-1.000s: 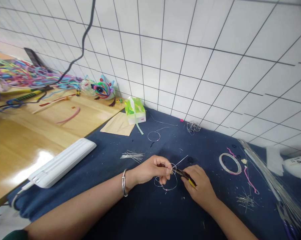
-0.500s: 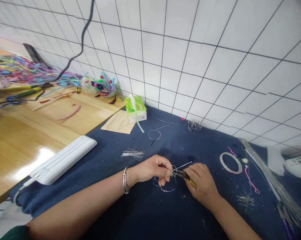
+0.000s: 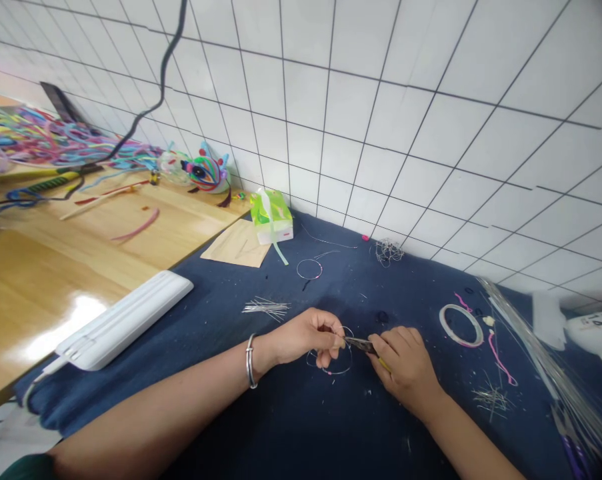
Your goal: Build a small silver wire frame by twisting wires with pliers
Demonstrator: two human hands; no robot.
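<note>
One looped wire form (image 3: pixel 329 373) is sitting at the fingertips of the left hand (image 3: pixel 315 339), whose thumb and fingers are closing in a pinch on it. A small arc of it is rising just above the fingertips, while a wider loop with a pink spot is hanging below them. The right hand (image 3: pixel 405 367) is gripping a pair of yellow-handled pliers (image 3: pixel 361 344), its fingers wrapping round the handles; the pliers' tips are reaching the wire right beside the left fingertips, too small to tell whether their jaws are biting.

A silver bangle (image 3: pixel 251 360) is circling the left wrist. Beneath the hands, a navy cloth (image 3: pixel 281 413) is covering the work surface. Short straight wires (image 3: pixel 265 307) are lying in a heap beyond the left forearm, and a roll of tape (image 3: pixel 447 328) is lying to the right. Farther back, a green tissue pack (image 3: pixel 275 230) is resting partly on brown paper (image 3: pixel 231 245). A wooden table (image 3: pixel 175 220) is adjoining at left, and a white tiled wall (image 3: pixel 351 107) is standing behind everything.
</note>
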